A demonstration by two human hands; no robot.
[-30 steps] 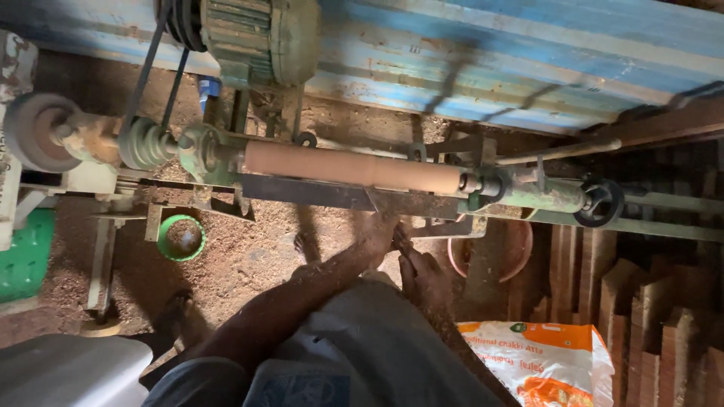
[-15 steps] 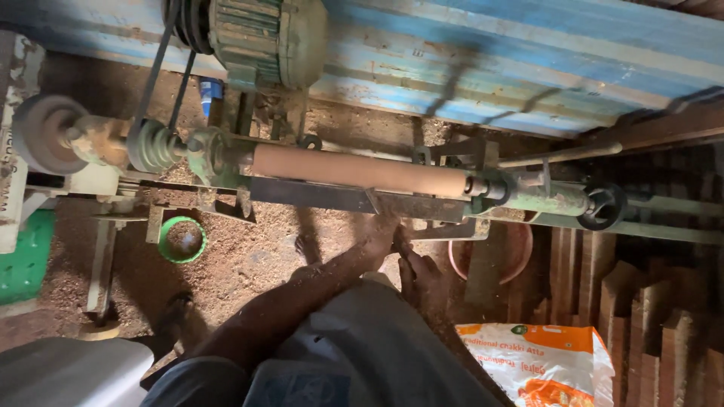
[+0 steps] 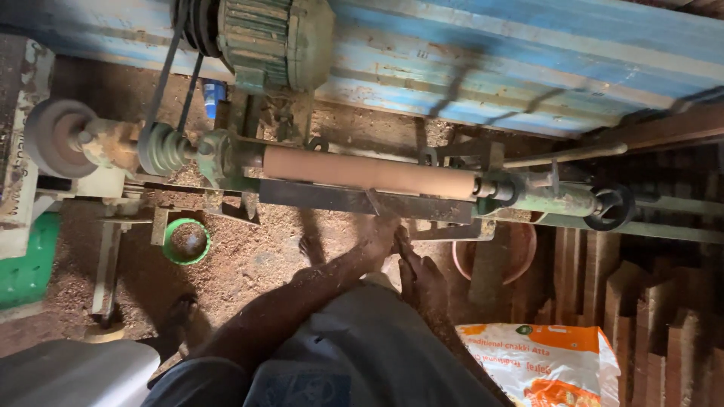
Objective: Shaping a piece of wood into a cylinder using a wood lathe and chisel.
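Left hand [image 3: 377, 235] and right hand [image 3: 422, 279] are hanging low, close together, fingers loosely open, gripping nothing. Just above them the round wooden blank [image 3: 369, 172] is sitting in the lathe, over the dark tool rest [image 3: 354, 202]. Judgement: keeping fingers clear of that blank matters most.

We look down on a wooden cylinder [image 3: 369, 173] mounted in a lathe [image 3: 550, 200], belt-driven from a green motor [image 3: 275, 41]. Our left hand [image 3: 377, 237] and right hand [image 3: 418, 275] meet just below the tool rest [image 3: 354, 200], above a sawdust-covered floor [image 3: 249, 256].
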